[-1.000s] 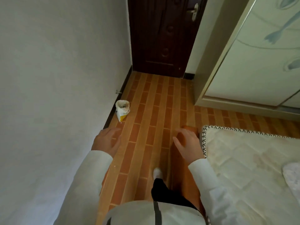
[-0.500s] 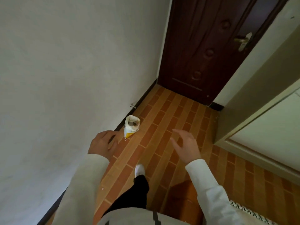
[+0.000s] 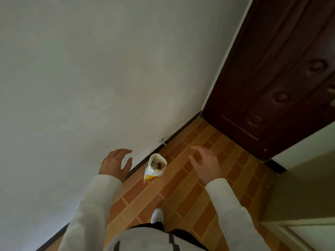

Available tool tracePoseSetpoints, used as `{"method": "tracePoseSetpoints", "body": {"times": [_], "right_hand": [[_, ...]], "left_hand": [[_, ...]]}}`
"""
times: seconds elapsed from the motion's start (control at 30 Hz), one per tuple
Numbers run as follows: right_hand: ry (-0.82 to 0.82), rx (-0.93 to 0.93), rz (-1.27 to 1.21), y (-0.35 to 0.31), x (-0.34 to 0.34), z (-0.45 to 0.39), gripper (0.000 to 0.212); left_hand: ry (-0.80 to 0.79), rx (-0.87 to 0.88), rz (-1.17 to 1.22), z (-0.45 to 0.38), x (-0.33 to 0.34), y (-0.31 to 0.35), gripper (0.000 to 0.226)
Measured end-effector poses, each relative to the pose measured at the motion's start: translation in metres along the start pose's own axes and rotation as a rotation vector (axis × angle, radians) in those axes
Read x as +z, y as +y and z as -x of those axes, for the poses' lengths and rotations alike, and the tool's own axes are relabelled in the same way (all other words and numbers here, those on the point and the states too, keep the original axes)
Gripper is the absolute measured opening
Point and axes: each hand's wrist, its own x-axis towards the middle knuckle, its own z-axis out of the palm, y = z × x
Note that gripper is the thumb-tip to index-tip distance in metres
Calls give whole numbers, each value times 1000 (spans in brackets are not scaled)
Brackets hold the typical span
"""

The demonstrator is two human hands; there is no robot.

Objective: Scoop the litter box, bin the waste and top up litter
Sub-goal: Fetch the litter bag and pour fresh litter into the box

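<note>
A small white and yellow litter bag [image 3: 155, 167] stands upright on the tiled floor against the dark skirting of the left wall, its top rolled open with brownish contents showing. My left hand [image 3: 116, 164] hovers just left of the bag with relaxed fingers, holding nothing. My right hand [image 3: 205, 163] is spread open to the right of the bag, also empty. Both hands are apart from the bag. No litter box, scoop or bin is in view.
A plain white wall [image 3: 90, 78] fills the left side. A dark brown door [image 3: 279, 78] stands shut ahead on the right. A metal door stop [image 3: 162, 141] pokes out of the skirting behind the bag. My white-socked foot [image 3: 157, 215] is on the orange brick-pattern floor [image 3: 181, 196].
I have walked nearer the bag and the view has swung left toward the wall. The bed and wardrobe have left the frame. Both hands now flank the bag, the left opened out.
</note>
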Motion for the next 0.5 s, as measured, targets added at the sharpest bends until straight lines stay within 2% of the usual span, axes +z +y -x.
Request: {"method": "tracePoseSetpoints", "body": {"times": [0.33, 0.5], "right_hand": [[-219, -175, -11, 22, 15, -144, 35], [-351, -295, 36, 43, 16, -210, 36]], "left_hand": [[78, -213, -60, -73, 19, 28, 41], [138, -329, -66, -89, 54, 46, 50]]}}
